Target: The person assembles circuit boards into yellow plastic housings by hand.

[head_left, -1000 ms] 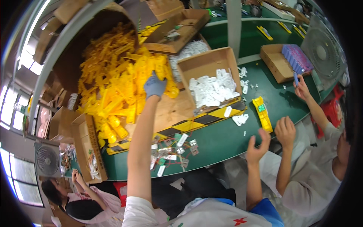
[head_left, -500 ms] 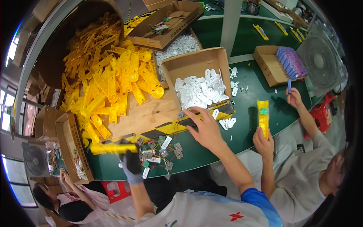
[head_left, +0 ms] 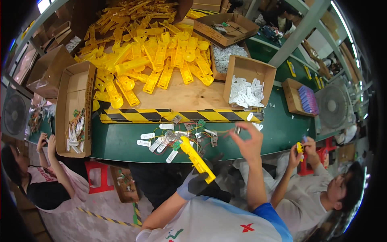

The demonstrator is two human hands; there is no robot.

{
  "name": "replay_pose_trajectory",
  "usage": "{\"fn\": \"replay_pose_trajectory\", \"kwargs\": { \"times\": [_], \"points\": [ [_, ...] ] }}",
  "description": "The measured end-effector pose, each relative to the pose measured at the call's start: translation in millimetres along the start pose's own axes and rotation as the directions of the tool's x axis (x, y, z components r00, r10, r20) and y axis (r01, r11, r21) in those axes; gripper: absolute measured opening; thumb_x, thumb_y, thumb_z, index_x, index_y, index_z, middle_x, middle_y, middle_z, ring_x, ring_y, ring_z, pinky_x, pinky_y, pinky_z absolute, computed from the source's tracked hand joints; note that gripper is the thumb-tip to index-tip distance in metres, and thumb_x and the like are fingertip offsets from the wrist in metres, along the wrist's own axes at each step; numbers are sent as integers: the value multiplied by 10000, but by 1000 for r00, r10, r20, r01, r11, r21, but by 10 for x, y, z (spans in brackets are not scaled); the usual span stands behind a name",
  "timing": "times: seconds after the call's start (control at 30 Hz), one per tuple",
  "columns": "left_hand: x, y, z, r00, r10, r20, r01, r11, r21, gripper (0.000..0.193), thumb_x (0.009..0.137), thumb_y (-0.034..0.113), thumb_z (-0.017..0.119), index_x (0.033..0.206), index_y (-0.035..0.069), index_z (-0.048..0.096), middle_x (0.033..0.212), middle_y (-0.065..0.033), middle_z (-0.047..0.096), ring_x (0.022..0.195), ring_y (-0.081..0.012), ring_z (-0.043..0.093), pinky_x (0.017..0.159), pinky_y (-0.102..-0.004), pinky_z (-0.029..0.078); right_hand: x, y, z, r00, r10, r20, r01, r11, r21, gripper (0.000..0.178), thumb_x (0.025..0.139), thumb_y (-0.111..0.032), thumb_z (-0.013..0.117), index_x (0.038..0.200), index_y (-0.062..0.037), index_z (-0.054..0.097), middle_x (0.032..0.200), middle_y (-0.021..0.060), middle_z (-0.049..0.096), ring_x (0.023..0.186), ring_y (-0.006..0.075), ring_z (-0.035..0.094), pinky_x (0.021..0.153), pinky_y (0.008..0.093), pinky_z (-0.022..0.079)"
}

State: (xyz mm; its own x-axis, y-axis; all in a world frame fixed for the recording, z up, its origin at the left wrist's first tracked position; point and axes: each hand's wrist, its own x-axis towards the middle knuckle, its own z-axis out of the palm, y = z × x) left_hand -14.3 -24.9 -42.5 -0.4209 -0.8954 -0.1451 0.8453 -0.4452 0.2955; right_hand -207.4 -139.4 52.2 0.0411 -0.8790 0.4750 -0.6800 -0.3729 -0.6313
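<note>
My left hand (head_left: 194,184), in a dark-palmed grey glove, grips a long yellow plastic housing (head_left: 196,158). The housing slants over the table's front edge, its far end beside a green circuit board (head_left: 177,145). Bare, my right hand (head_left: 250,144) pinches a small grey metal part (head_left: 238,130) between thumb and fingertips; thin wires seem to run from it toward the pile. Between the hands lies a tangle of wired grey parts (head_left: 214,139) and white oval tabs (head_left: 147,136).
Behind a black-and-yellow striped edge (head_left: 181,116), yellow housings (head_left: 161,52) are heaped. White pieces fill a cardboard box (head_left: 254,66) at right; a long carton (head_left: 76,139) stands left. Co-workers sit on both sides, the right one holding a yellow housing (head_left: 300,148).
The view has turned and shifted. My left hand has brought the yellow housing nearer my body and tilted it. My right hand has left the white pieces' box and now pinches the grey part.
</note>
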Motion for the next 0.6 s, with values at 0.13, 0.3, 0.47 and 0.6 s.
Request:
{"fn": "replay_pose_trajectory", "kwargs": {
  "times": [0.13, 0.3, 0.47, 0.6],
  "points": [
    [98, 266, 99, 993, -11, 120, 50, 945, -324, 399, 816, 148, 705, 1183, 83, 561, 1532, -185, 321, 1428, -374, 282, 1145, -471, 292, -392, -517, -193, 978, -150, 142, 148, 989, 28, 316, 651, -75, 845, 929, -61, 696, 936, 93, 700, 831, 251, 675, 738, 333, 532],
    [79, 495, 30, 964, 118, 238, -46, 957, -286, 464, 810, 183, 726, 1217, 51, 546, 1462, -219, 406, 1361, -345, 395, 1124, -433, 337, -720, -792, -208, 835, -340, 432, 238, 932, 273, 348, 630, -110, 867, 937, -89, 705, 980, 68, 690, 888, 249, 663, 763, 349, 526],
    [-69, 596, -172, 961, 224, 165, -231, 972, 28, 468, 786, 204, 784, 1166, 56, 555, 1159, -81, 617, 1056, -195, 606, 911, -330, 505, -654, -880, 41, 678, -363, 639, 106, 909, 404, 364, 667, -201, 855, 966, -69, 696, 1176, 114, 622, 1040, 267, 608, 873, 362, 488],
    [-188, 670, -115, 945, 233, 227, -266, 956, 123, 474, 776, 164, 806, 1165, 68, 553, 1092, -47, 621, 1016, -152, 603, 886, -306, 503, -749, -416, 535, 824, 52, 564, -478, 599, 643, 348, 908, -312, 630, 1044, 6, 668, 1117, 109, 649, 1099, 211, 578, 915, 351, 454]
  ]
}}
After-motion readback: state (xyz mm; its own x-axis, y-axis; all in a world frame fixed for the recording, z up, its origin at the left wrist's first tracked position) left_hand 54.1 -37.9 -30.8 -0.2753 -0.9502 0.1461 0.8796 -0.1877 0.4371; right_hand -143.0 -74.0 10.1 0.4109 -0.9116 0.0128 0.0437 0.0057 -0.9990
